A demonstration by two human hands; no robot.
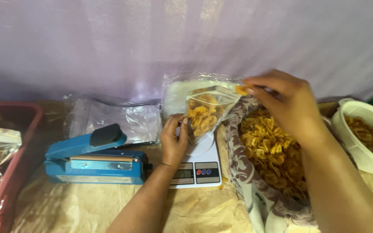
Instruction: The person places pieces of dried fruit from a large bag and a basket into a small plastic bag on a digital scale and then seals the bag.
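A bag (206, 110) of chips is held upright on the scale (197, 166).
The bag's side is gripped by the left hand (174, 139); a chip (241, 89) is pinched over its mouth by the right hand (283, 103). The chip pile (273, 151) lies on a cloth (238, 168) alongside, the sealer (93, 162) to the left. Chips could be spilled onto the tabletop if the bag is tipped or the mouth is missed.
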